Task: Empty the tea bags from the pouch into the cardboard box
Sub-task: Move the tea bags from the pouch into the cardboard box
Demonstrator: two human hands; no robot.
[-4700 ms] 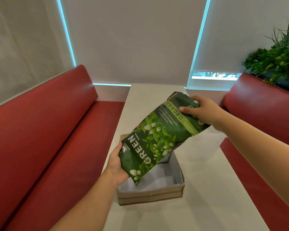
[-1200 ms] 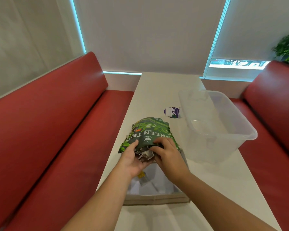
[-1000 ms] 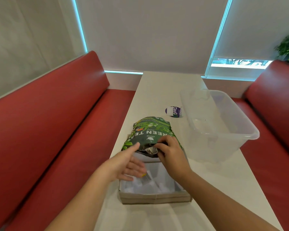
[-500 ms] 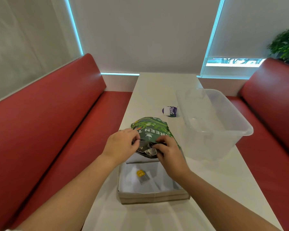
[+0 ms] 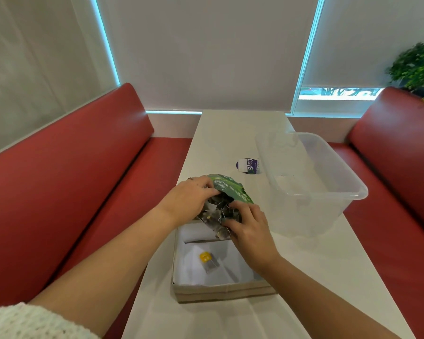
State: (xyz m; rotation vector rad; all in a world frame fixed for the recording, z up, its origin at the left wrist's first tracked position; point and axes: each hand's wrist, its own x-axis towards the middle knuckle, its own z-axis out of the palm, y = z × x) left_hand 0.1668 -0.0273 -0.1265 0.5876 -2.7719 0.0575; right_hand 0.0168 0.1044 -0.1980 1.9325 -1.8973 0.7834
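The green tea pouch (image 5: 230, 188) lies at the far end of the cardboard box (image 5: 220, 288), its mouth turned toward me. My left hand (image 5: 189, 199) grips the left lip of the mouth and my right hand (image 5: 249, 226) holds the right lip. Between them a clump of grey tea bags (image 5: 219, 214) bulges out of the pouch over the box's far edge. One tea bag with a yellow tag (image 5: 207, 261) lies on the white lining inside the box.
A clear plastic tub (image 5: 313, 182) stands to the right of the pouch on the white table (image 5: 316, 277). A small purple-and-white packet (image 5: 247, 165) lies beyond the pouch. Red bench seats flank the table; a plant is at the far right.
My left hand returned to the pouch mouth after dropping a tea bag into the box. The mouth is now spread wider and a clump of tea bags is coming out.
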